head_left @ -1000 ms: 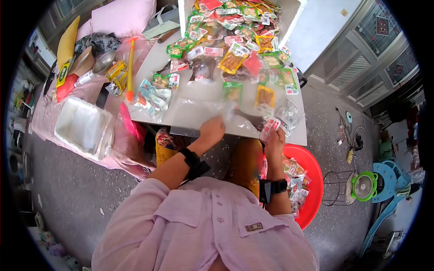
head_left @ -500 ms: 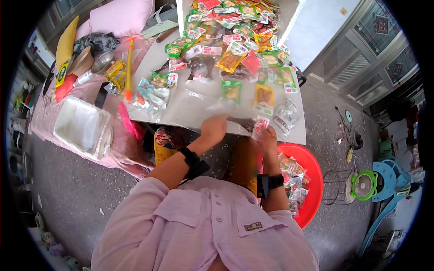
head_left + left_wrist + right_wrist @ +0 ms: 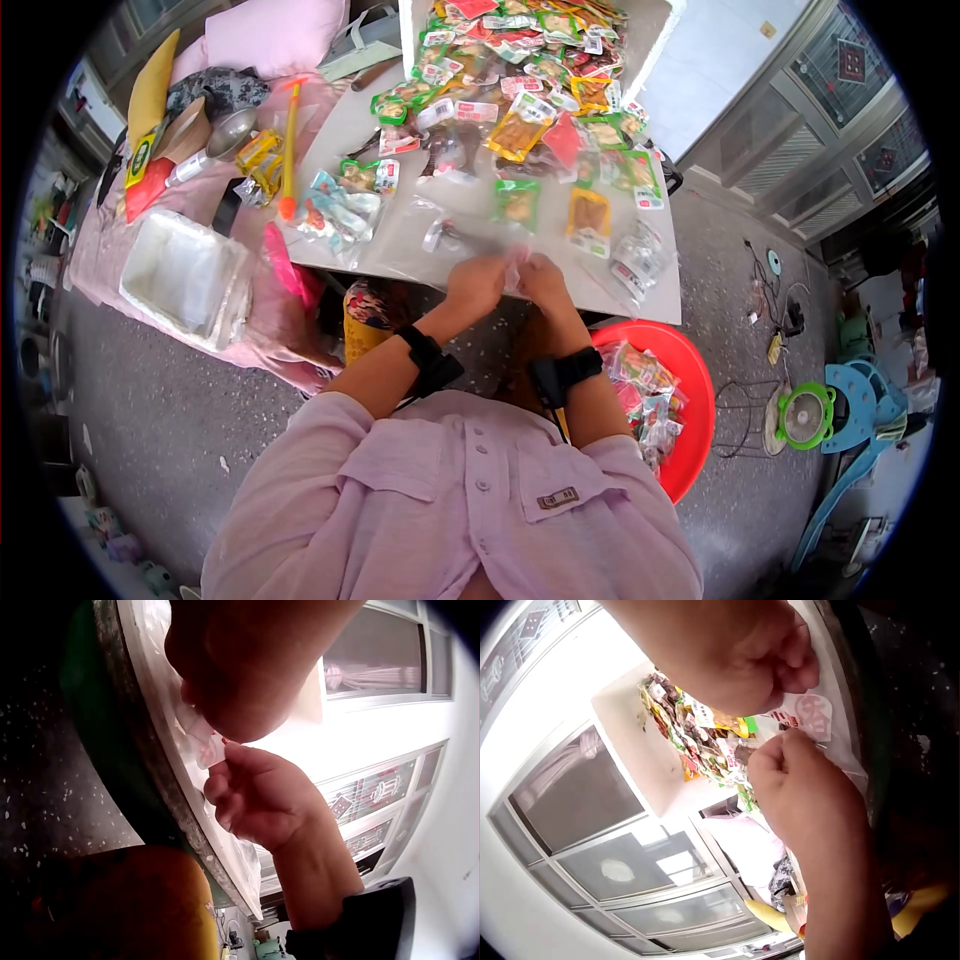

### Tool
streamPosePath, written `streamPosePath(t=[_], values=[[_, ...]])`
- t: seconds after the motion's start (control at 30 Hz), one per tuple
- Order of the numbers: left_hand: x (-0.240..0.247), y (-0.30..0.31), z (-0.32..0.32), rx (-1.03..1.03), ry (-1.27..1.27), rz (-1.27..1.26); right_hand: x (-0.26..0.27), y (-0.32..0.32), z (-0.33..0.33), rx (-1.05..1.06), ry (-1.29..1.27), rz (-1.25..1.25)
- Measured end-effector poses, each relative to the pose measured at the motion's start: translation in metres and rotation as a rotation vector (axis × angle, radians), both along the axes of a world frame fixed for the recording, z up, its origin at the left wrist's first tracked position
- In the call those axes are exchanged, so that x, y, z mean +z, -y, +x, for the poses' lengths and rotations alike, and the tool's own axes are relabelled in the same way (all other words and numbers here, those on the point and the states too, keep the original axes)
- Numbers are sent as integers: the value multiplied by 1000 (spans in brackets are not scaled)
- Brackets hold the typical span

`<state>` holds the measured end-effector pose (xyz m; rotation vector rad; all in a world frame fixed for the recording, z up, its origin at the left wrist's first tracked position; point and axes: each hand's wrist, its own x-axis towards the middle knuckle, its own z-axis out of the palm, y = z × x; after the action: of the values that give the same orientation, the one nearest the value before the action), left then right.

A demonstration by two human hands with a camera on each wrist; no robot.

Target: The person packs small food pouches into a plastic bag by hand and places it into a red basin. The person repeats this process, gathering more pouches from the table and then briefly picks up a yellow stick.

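Note:
My two hands meet at the near edge of the table [image 3: 645, 292]. The left hand [image 3: 475, 284] pinches the mouth of a clear plastic bag [image 3: 408, 248], which lies across the table top. Beside it, my right hand [image 3: 545, 280] grips a small clear packet with red print [image 3: 808, 714], its fingers curled on it right at the bag's opening. In the left wrist view the right hand [image 3: 262, 796] shows bent fingers at the packet's end. Just beyond the hands are a green-edged packet [image 3: 517, 203] and a yellow packet [image 3: 590, 220].
A white foam box [image 3: 650, 50] full of packets stands at the back, packets spilling toward me. To the right below the table is a red basin [image 3: 695, 400] with more packets. Crumpled clear packets [image 3: 636, 262] lie at the right; white trays [image 3: 185, 275] sit on the left.
My right hand has moved left with the red-printed packet, from the table's right side to the left hand. The left hand has stayed at the bag.

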<state>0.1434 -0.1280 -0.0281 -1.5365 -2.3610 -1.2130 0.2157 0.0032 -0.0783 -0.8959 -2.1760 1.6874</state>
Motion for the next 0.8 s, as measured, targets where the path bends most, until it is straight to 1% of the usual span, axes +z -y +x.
streamPosePath(t=[0.07, 0.17, 0.27, 0.37, 0.47, 0.5, 0.57, 0.67, 0.73, 0.8], values=[[7, 1, 2, 10, 11, -34, 22, 5, 3, -32, 54, 40], [7, 1, 1, -14, 34, -28, 36, 8, 0, -85, 11, -302], [-1, -1, -2, -28, 52, 6, 24, 9, -12, -47, -139, -388], [1, -1, -9, -22, 48, -27, 42, 23, -16, -173, -183, -444], [17, 0, -25, 11, 31, -87, 10, 12, -11, -278, -270, -130], [22, -1, -34, 21, 25, -108, 4, 12, -10, -287, -306, -100], [9, -7, -67, 158, -199, 0, -2, 12, -6, -308, -376, -36], [3, -21, -121, 321, -298, -126, 15, 19, -1, -326, -394, -209], [5, -24, -141, 400, -379, -222, 16, 20, -1, -322, -379, -236], [4, -26, -153, 423, -372, -326, 14, 20, -2, -294, -406, -249]])
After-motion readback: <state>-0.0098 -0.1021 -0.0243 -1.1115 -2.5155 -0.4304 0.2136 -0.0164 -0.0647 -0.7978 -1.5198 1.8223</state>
